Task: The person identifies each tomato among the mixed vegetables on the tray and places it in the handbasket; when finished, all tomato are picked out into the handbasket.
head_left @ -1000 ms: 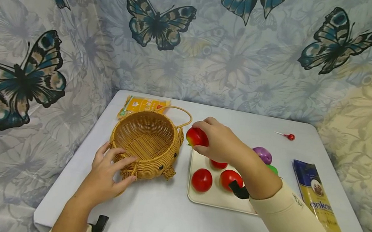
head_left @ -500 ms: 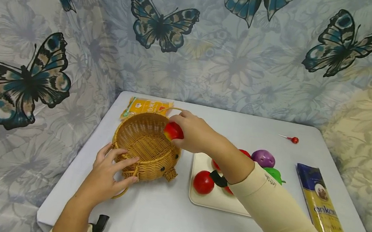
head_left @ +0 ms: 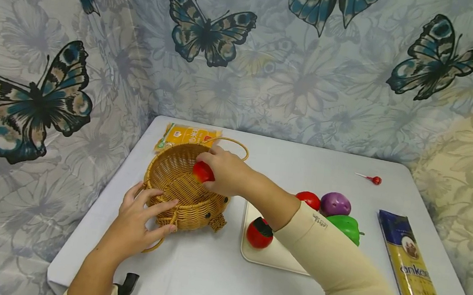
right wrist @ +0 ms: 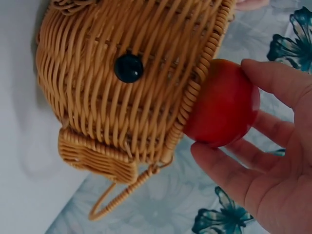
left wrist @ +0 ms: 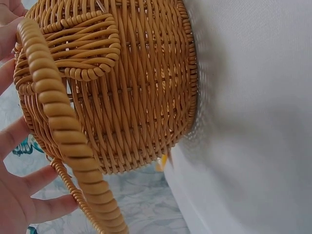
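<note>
A wicker basket (head_left: 192, 217) with an animal face and button eyes stands on the left of the table, its opening upward. My left hand (head_left: 138, 219) holds its near-left rim, fingertips over the edge and thumb outside by the loop handle (left wrist: 63, 122). Over the basket's opening my right hand (head_left: 227, 170) grips a red apple (right wrist: 224, 105) with a yellowish patch. Thumb and fingers lie around the apple, which overlaps the rim in the right wrist view. The woven bottom shows inside the basket in the head view.
A cream tray (head_left: 268, 259) bears red round fruit (head_left: 259, 236), partly hidden by my right arm. Beside it are a purple oval thing (head_left: 336, 204) and a green pepper (head_left: 345, 227). A yellow packet (head_left: 186, 135), lollipop (head_left: 376, 180) and blue-gold packet (head_left: 414, 272) lie farther out.
My right hand has carried the apple leftward from above the tray to over the basket's opening. My left hand stays at the rim, and the basket keeps its place.
</note>
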Available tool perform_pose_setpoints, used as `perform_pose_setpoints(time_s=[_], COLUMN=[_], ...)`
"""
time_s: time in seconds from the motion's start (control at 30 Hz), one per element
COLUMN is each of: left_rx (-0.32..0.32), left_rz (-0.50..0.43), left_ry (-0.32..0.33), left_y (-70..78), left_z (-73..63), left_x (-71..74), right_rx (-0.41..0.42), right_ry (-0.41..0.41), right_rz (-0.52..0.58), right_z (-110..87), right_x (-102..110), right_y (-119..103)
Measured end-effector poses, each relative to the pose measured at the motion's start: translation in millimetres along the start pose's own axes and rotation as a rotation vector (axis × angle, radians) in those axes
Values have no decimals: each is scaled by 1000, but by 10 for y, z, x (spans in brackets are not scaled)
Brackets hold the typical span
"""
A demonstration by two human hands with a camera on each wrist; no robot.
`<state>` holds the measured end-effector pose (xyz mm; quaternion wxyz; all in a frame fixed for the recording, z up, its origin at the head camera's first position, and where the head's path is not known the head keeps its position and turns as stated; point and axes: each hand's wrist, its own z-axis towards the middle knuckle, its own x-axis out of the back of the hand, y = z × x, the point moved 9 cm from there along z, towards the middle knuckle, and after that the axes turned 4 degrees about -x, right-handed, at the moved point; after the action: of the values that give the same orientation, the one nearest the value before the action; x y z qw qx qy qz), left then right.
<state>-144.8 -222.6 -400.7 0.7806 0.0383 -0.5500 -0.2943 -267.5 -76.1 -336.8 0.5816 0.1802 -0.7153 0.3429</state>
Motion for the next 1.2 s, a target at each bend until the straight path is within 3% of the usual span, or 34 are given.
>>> perform_pose_setpoints(time_s=[0.47, 0.7, 0.93, 1.2], left_rx=[-17, -10, 39, 31], left_rz=[3, -1, 7, 18], left_ry=[13, 1, -38, -38], left_y=[46, 37, -9, -14], left_z=[29, 34, 15, -8], left_x=[-3, -16, -46, -25], right_rx=[15, 19, -14, -41], right_ry=[-44, -54, -29, -11], right_rz=[-53, -67, -44, -34], right_z=[11, -33, -166, -403], right_x=[-161, -143, 14, 86], right_y=[-13, 11, 134, 392])
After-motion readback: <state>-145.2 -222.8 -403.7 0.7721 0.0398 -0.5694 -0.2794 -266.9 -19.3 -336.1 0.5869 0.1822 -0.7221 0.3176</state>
